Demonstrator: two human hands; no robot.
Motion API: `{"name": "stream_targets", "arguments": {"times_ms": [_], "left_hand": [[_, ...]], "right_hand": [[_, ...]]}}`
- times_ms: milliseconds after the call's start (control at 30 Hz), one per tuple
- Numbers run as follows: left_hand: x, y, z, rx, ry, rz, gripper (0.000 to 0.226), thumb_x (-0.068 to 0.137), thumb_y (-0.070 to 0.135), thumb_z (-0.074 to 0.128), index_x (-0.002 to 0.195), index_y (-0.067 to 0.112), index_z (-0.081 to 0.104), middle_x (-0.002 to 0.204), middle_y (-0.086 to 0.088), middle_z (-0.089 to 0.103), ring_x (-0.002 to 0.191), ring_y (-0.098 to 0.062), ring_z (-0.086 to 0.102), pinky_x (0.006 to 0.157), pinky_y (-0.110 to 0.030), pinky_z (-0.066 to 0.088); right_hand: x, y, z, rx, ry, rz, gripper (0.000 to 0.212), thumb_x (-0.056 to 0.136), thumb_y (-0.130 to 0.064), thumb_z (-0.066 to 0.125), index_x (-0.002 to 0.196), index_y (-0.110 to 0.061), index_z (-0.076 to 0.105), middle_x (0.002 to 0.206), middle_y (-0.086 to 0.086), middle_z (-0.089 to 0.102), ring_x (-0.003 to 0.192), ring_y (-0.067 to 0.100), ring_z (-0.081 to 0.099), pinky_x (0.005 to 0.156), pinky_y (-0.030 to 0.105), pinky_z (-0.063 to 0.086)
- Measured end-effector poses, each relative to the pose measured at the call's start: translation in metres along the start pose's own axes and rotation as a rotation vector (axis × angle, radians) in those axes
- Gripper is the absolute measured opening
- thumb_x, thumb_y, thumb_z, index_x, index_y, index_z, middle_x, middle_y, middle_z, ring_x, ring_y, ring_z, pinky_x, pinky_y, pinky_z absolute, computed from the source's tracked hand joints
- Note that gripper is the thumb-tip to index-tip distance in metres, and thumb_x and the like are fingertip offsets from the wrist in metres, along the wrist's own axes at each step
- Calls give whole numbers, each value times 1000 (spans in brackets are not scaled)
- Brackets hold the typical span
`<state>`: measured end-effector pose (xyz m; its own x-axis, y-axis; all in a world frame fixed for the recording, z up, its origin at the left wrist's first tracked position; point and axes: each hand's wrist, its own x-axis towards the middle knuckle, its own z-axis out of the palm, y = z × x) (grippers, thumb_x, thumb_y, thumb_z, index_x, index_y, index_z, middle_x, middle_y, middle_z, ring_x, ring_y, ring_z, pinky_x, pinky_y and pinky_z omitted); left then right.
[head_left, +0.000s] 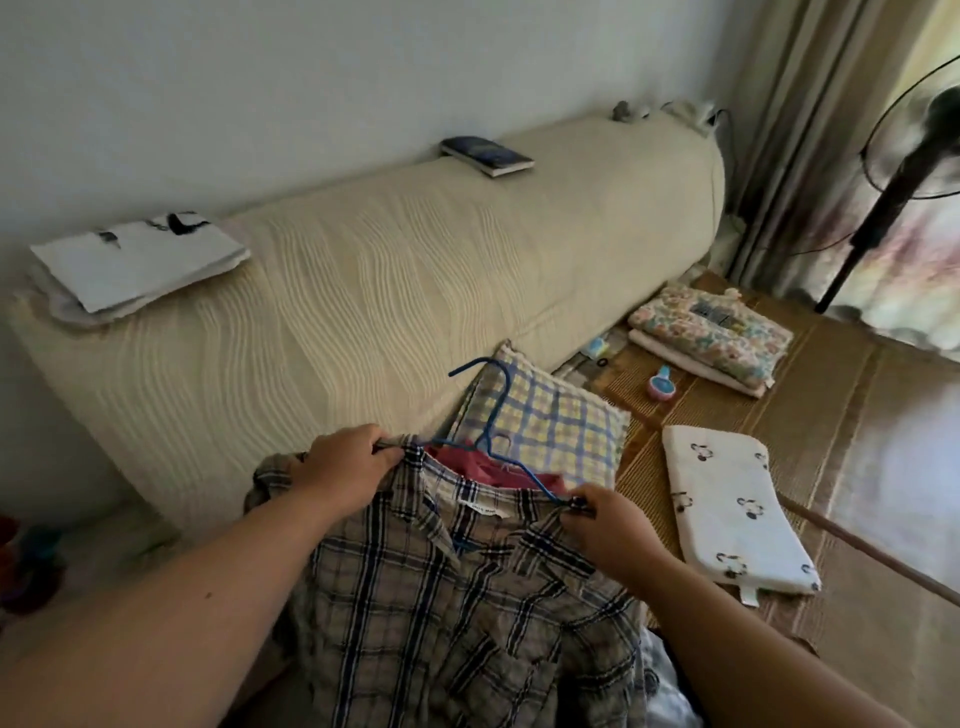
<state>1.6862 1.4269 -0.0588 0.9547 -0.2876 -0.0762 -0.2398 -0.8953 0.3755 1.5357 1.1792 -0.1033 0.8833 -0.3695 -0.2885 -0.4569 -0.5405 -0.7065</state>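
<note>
A beige and navy plaid shirt (457, 597) hangs in front of me on a blue wire hanger (493, 415). My left hand (343, 467) pinches the shirt's left shoulder and the hanger end there. My right hand (608, 525) pinches the right shoulder together with the other hanger end. The hanger's hook sticks up above the collar. A red garment (467, 462) shows behind the open collar, mostly hidden.
A cream padded headboard (363, 280) runs behind, with a white paper bag (140, 260) and a dark book (488, 155) on top. On the woven bed mat (857, 415) lie a checked pillow (556, 426), a white printed pillow (737, 514), folded floral cloth (711, 332) and a pink toy (661, 387). A standing fan (914, 150) is at the right.
</note>
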Motion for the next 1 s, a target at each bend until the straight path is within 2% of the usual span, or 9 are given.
{"name": "stream_targets", "arguments": {"times_ms": [167,233,300,400,567,667,733,800,1000], "left_hand": [[101,2,73,2,-250,78,21,93,46,50,83,27,52,85,-1,60,87,-25,58,71,-33,45],[138,2,99,33,-324,105,20,94,45,49,83,29,51,83,2,56,81,-18,53,57,-29,33],[168,-1,121,76,-375,111,21,95,47,46,87,29,51,85,4,57,78,-16,49,53,-27,26],[208,-16,157,116,-474,121,23,95,48,43,89,28,52,89,3,60,85,-19,55,70,-31,41],[240,-42,200,142,-556,101,23,94,49,44,87,29,54,108,-4,64,101,-27,57,91,-38,43],[243,-46,214,208,-567,124,37,90,56,44,120,36,54,127,0,57,116,-25,52,100,-47,39],[240,-38,219,240,-572,183,56,86,59,47,137,37,40,140,1,46,127,-24,44,103,-51,35],[236,-16,218,239,-580,245,65,85,60,48,143,36,32,148,3,36,134,-22,36,106,-53,31],[189,95,195,183,-610,673,52,87,50,44,134,29,45,139,1,45,126,-21,41,103,-44,35]], "right_hand": [[74,33,17,-46,27,210,16,88,-23,59,78,-33,54,76,-8,63,64,5,60,43,12,37],[104,46,31,-45,33,284,9,89,-23,58,82,-29,56,81,-5,64,68,6,60,47,14,39],[130,55,46,-42,48,353,2,90,-24,56,89,-25,57,84,-3,64,70,8,60,50,17,41],[165,65,72,-102,55,416,10,93,-25,51,101,-23,57,86,-5,59,73,9,58,52,17,40],[203,73,104,-147,-12,435,33,90,-28,51,123,-29,49,103,-1,63,88,14,60,74,26,51],[210,74,111,-194,-22,414,53,88,-32,53,137,-38,32,113,-3,58,93,13,55,77,25,47],[205,73,106,-261,-12,394,66,87,-35,55,143,-40,21,132,-3,50,109,16,51,89,32,47],[193,72,95,-317,6,359,70,86,-39,56,144,-40,17,146,-6,36,126,19,42,101,41,42],[117,70,27,-371,119,404,70,87,-44,57,145,-38,18,154,-3,24,137,22,30,110,45,32]]}}
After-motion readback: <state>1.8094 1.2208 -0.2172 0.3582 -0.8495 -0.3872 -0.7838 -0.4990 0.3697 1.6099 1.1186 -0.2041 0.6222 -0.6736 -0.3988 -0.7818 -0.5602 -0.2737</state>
